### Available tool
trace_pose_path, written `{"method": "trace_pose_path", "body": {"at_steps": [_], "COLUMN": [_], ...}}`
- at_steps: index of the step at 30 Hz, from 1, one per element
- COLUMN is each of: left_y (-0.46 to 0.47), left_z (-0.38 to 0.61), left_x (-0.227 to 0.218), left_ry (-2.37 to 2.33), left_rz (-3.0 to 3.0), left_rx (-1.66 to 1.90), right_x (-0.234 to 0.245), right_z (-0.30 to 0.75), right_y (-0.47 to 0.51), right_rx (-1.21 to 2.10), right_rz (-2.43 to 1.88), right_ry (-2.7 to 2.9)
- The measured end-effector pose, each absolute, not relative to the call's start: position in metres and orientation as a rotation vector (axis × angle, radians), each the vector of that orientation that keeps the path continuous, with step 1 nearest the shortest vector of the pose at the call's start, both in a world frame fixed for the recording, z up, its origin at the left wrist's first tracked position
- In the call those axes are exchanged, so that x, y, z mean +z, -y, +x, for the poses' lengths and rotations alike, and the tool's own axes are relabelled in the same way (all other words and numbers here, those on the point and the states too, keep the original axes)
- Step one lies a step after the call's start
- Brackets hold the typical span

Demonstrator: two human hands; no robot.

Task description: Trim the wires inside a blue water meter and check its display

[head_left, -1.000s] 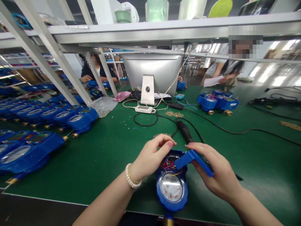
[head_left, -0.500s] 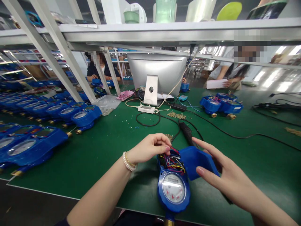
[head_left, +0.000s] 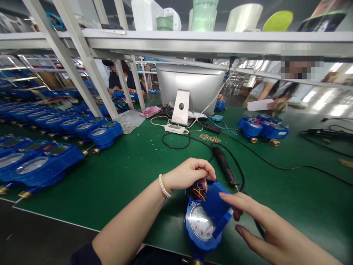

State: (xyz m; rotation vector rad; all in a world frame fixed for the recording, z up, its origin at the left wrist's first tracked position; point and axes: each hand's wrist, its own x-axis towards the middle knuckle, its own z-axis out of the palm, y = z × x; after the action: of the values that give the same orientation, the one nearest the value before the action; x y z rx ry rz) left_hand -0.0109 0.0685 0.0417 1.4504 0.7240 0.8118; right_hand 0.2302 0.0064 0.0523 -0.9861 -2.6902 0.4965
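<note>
A blue water meter (head_left: 199,226) with a round dial lies on the green bench top (head_left: 124,173) just in front of me. Its upper compartment stands uncovered, showing red, yellow and black wires (head_left: 199,189). My left hand (head_left: 190,173), with a pearl bracelet at the wrist, has its fingertips pinched in those wires. My right hand (head_left: 264,228) holds a blue plastic cover (head_left: 216,208) tilted over the dial, index finger along its top edge.
Rows of blue meters (head_left: 55,147) fill the left side. A black electric screwdriver (head_left: 226,167) with its cable lies behind the meter. Farther back are a silver monitor (head_left: 193,84), a pile of screws (head_left: 209,138), more meters (head_left: 261,127) and two other people.
My right hand has brought the blue cover down and left, from beside the meter to over its dial. My left hand stays at the wires. The view shifted slightly.
</note>
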Motion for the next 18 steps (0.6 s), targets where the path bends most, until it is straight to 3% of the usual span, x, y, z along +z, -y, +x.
{"method": "trace_pose_path", "body": {"at_steps": [4,7,10,13,18], "left_y": [-0.071,-0.07,-0.071,-0.074,-0.058], "left_z": [-0.008,-0.005,0.001,0.002,-0.018], "left_x": [0.04,0.04,0.038,0.035,0.035], "left_ry": [-0.734,-0.716,-0.699,-0.702,-0.891], "left_rz": [1.421,1.445,1.521,1.62,1.679], "left_rx": [0.776,0.75,0.743,0.762,1.006], "right_x": [0.044,0.047,0.058,0.067,0.056], "right_z": [0.221,0.221,0.219,0.213,0.193], "right_y": [-0.013,-0.019,-0.02,-0.018,-0.023], "right_rx": [-0.231,-0.373,-0.123,0.347,0.997], "right_rz": [-0.785,-0.582,-0.523,-0.778,-1.321], "right_ry": [2.635,2.643,2.692,2.589,1.844]}}
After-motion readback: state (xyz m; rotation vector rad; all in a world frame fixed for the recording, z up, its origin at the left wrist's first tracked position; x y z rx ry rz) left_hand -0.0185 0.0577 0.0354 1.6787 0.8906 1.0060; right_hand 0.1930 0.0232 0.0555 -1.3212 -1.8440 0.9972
